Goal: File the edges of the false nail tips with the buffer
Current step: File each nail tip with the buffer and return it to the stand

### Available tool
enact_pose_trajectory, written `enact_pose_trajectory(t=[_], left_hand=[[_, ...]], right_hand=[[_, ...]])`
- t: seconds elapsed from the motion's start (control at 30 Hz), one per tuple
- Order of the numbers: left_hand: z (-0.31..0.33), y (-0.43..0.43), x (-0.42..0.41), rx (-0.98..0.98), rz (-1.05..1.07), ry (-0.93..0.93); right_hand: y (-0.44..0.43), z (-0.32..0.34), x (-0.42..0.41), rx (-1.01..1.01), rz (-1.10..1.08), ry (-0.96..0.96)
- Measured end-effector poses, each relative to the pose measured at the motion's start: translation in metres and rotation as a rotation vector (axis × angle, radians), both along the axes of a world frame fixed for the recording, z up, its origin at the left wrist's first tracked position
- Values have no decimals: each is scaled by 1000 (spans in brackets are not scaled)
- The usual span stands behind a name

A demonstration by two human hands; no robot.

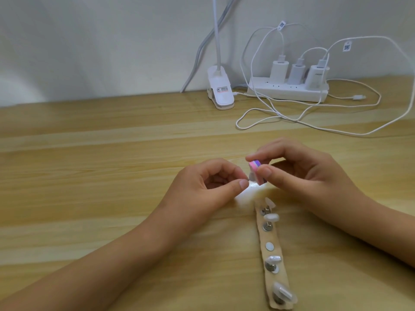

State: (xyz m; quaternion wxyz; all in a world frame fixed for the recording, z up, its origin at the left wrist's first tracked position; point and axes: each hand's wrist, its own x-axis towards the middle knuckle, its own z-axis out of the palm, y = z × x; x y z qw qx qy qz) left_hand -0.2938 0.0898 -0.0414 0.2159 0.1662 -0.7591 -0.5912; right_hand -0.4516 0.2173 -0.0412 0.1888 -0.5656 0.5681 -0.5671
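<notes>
Both forearms bare, converging twd the middle. L forearm [94,261] runs up from the bottom-left corner; R forearm [368,223] comes in from the right edge. L hand [206,187] has its palm side turned inward & fingers curled, w/ L thumb [243,184] & index tips pinching a small nail tip [252,177]. R hand [298,171] sits just beside it, slightly farther out. Its fingers are curled, w/ R thumb [266,172] on the near side & index on top, gripping the buffer [255,166]. Buffer meets the nail tip btw the two hands. Remaining R fingers tucked behind, partly hidden.
</notes>
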Motion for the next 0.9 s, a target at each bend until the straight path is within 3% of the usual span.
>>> enact_pose_trajectory(t=[0.4, 0.53, 0.67, 0.77, 0.9], left_hand=[[1, 0, 0, 8, 12, 13], [1, -1, 0, 27, 18, 10], [1, 0, 0, 34, 23, 11], [2, 0, 0, 53, 25, 16], [2, 0, 0, 61, 31, 19]], right_hand=[[-2, -3, -1, -56, 3, 267], [-2, -3, -2, -24, -1, 140], [-2, -3, 0, -63, 31, 210], [-3, -2, -4, -21, -4, 152], [-2, -3, -2, -93, 21, 295]])
